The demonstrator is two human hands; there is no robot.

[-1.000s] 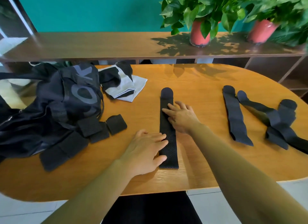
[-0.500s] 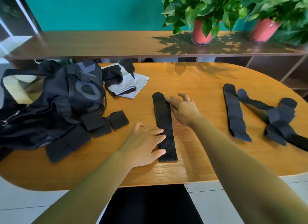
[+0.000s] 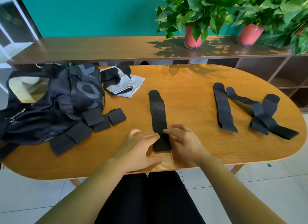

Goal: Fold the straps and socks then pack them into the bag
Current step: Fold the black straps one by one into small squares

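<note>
A long black perforated strap [image 3: 158, 113] lies flat and straight on the wooden table [image 3: 191, 93], running away from me. My left hand [image 3: 138, 148] rests at its near end, fingertips on the strap's left edge. My right hand [image 3: 185, 140] hovers at the right side of the same end, fingers spread and slightly bent, holding nothing. Several folded black straps [image 3: 93, 122] sit beside the black bag [image 3: 50, 107] at the left. Black and white socks [image 3: 123, 83] lie behind the bag. Unfolded straps [image 3: 224, 107] [image 3: 260, 113] lie to the right.
A dark wooden shelf [image 3: 100, 48] runs behind the table with two red potted plants [image 3: 192, 37] [image 3: 248, 34]. The table's front edge is just under my hands, with my dark-clad lap and white floor tiles below.
My right hand has drawn back from the strap's far half to its near end. The strap has slid a little left and straightened. My left hand stays by the near end.
</note>
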